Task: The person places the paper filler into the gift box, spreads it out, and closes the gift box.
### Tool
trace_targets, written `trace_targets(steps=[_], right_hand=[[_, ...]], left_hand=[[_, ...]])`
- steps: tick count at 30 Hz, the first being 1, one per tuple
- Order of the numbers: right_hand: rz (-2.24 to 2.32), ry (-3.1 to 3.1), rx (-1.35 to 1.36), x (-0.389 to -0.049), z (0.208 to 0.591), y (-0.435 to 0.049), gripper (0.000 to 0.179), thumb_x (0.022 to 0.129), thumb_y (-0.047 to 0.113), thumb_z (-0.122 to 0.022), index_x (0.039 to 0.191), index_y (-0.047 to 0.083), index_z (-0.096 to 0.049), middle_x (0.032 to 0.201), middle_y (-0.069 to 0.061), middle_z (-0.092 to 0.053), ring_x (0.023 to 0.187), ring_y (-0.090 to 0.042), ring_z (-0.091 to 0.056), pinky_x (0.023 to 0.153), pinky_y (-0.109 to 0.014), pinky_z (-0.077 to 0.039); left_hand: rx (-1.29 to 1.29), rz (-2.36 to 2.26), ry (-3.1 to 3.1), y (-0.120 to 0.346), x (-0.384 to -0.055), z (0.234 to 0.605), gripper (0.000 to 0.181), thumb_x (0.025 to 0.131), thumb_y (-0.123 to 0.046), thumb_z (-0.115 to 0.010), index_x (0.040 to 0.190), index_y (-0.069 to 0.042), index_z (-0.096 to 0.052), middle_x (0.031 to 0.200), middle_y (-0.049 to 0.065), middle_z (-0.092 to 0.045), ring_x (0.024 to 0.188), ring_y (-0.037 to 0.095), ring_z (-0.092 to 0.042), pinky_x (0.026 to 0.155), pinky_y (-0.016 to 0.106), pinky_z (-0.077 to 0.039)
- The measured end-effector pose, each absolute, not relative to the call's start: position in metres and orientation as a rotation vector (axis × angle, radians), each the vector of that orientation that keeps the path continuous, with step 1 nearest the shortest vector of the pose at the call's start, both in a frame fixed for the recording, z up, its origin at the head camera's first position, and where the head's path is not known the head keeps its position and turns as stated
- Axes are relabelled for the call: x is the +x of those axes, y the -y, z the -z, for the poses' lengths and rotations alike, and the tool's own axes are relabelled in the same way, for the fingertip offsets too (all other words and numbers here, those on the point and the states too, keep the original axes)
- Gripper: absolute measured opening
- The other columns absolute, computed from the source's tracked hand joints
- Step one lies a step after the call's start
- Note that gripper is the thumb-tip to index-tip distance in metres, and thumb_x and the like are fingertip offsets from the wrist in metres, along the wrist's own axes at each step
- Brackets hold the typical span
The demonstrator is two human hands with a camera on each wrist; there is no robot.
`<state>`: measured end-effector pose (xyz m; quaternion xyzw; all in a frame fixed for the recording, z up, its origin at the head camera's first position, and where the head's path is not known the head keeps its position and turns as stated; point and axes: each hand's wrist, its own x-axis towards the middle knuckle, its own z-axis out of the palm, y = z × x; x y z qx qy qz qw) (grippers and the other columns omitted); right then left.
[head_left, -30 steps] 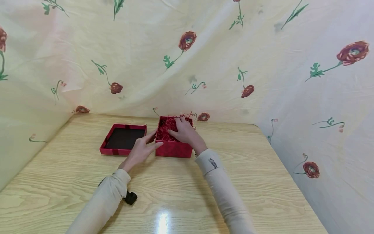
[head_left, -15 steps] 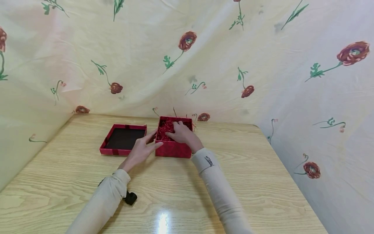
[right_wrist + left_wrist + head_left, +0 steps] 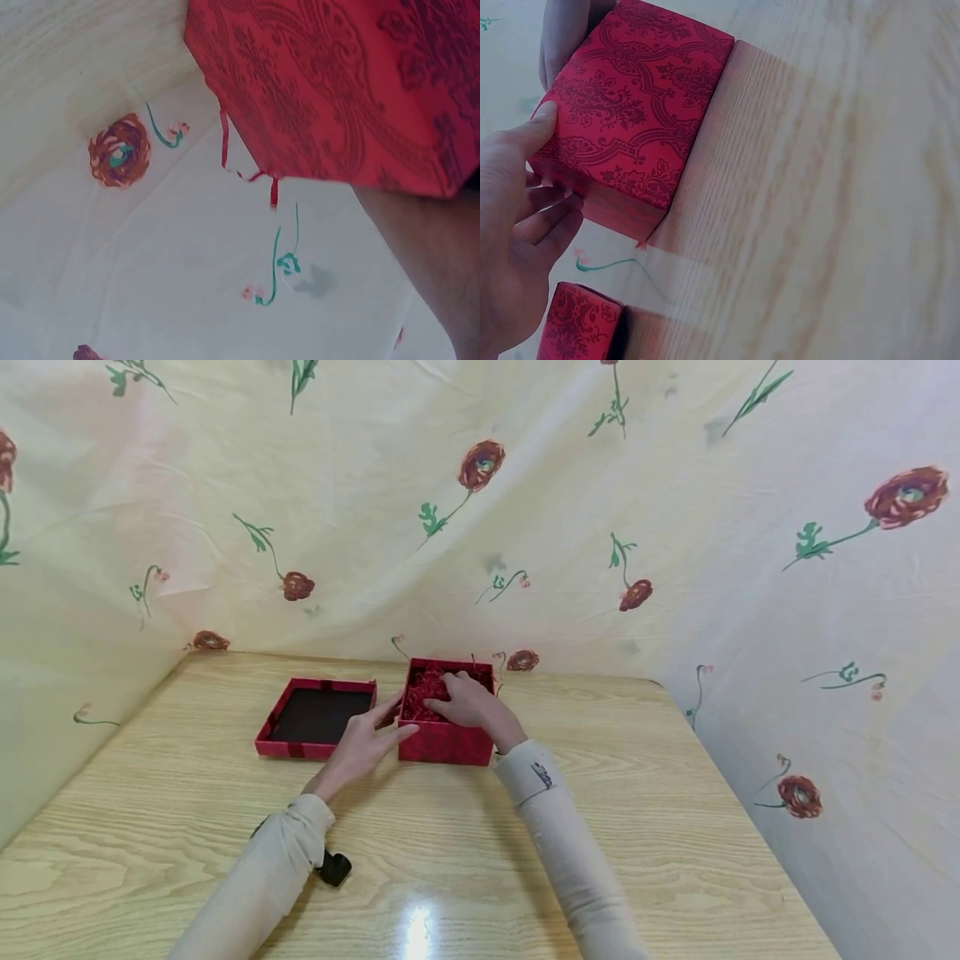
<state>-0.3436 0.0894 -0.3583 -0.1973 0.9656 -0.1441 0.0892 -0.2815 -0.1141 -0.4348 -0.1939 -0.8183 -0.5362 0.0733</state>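
A red patterned box [image 3: 446, 745] without its lid stands at the back of the table, filled with red shredded paper [image 3: 422, 693]. My left hand [image 3: 360, 745] holds its near left corner. In the left wrist view, the thumb of my left hand [image 3: 514, 217] lies on one patterned face of the box [image 3: 630, 112], the fingers against the adjoining side. My right hand [image 3: 471, 703] reaches over the front wall and presses on the paper, thumb spread from the fingers, whose tips are hidden inside. In the right wrist view, paper strands [image 3: 225, 142] hang over the edge.
The upturned red lid [image 3: 273, 748] with its black inside lies left of the box, beside my left forearm. A flower-printed cloth [image 3: 375, 527] hangs close behind the table. A small black object [image 3: 333, 868] shows beneath my left sleeve.
My right hand has shifted slightly left and lower into the box. The paper strands that stuck up over the back rim have sunk, with one still upright. My left hand has not moved.
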Motion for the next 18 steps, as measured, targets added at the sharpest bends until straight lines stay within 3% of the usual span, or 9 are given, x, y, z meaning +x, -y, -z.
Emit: trace_targets(steps=[8,18], right_hand=[[0.546,-2.962,-0.654,-0.335,0.347,-0.097,0.063,0.106,0.041,-0.06,0.151,-0.001,-0.048,0.154,-0.022,-0.045,0.14,-0.037,-0.046,0.114,-0.051,-0.039],[0.466,-3.02,-0.544,-0.338,0.354,-0.096,0.065,0.106,0.042,-0.059,0.151,-0.004,-0.047,0.155,-0.023,-0.043,0.138,-0.037,-0.049,0.112,-0.05,-0.042]], left_hand=[[-0.588,1.592,2.45,0.114,-0.282,0.435,0.068,0.1,-0.028,-0.072,0.159,-0.01,-0.042,0.156,0.015,-0.046,0.143,0.033,-0.045,0.111,0.054,-0.041],[-0.585,1.605,2.449,0.115,-0.282,0.436,0.069,0.1,-0.028,-0.071,0.16,-0.011,-0.042,0.156,0.015,-0.047,0.142,0.034,-0.046,0.11,0.054,-0.042]])
